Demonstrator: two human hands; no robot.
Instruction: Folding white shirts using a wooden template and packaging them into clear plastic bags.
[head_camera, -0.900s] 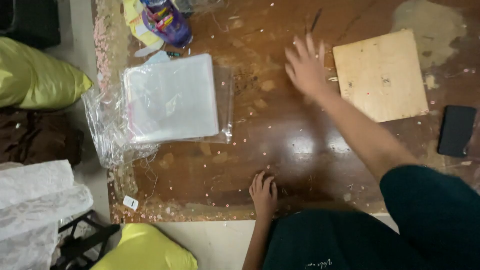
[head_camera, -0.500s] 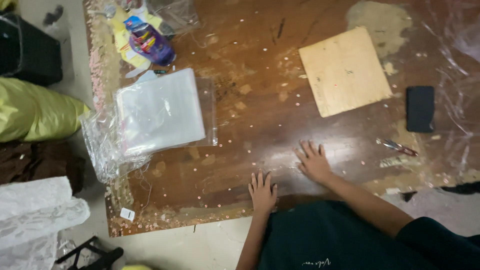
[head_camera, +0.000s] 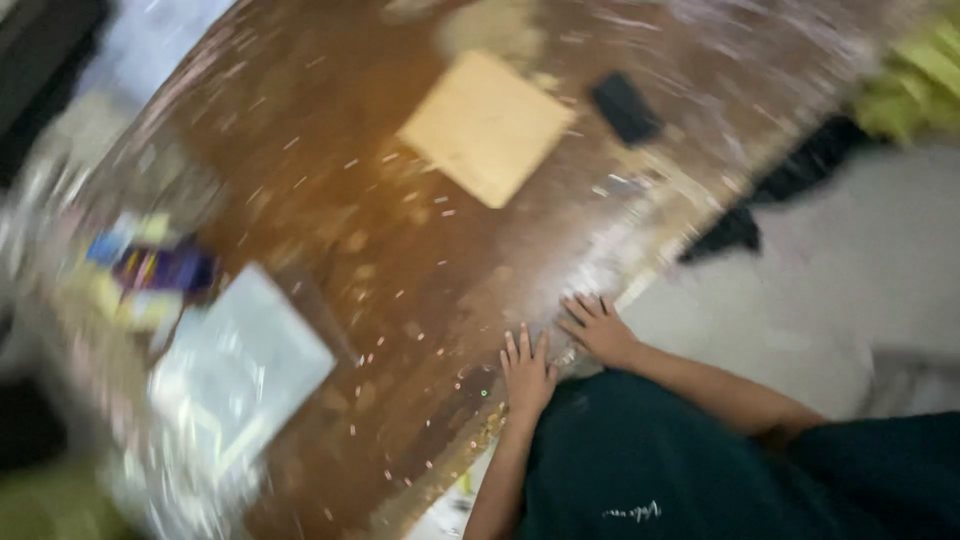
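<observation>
The head view is blurred by motion. My left hand (head_camera: 526, 368) lies flat, fingers spread, on the near edge of a worn brown board (head_camera: 400, 230) speckled with small pale bits. My right hand (head_camera: 598, 325) rests flat just beside it, also at the board's edge, fingers apart. Neither hand holds anything. A square pale wooden panel (head_camera: 488, 126) lies farther out on the board. A clear plastic bag of white sheets (head_camera: 235, 375) lies to the left.
A dark phone (head_camera: 625, 107) lies right of the panel. A blue and yellow packet (head_camera: 160, 270) sits at the left. Yellow-green cloth (head_camera: 915, 90) shows at the top right. Pale floor (head_camera: 830, 290) lies right of the board.
My right hand has drawn back from beside the wooden panel to the board's near edge, next to my left hand. The view has swung and tilted, blurring everything.
</observation>
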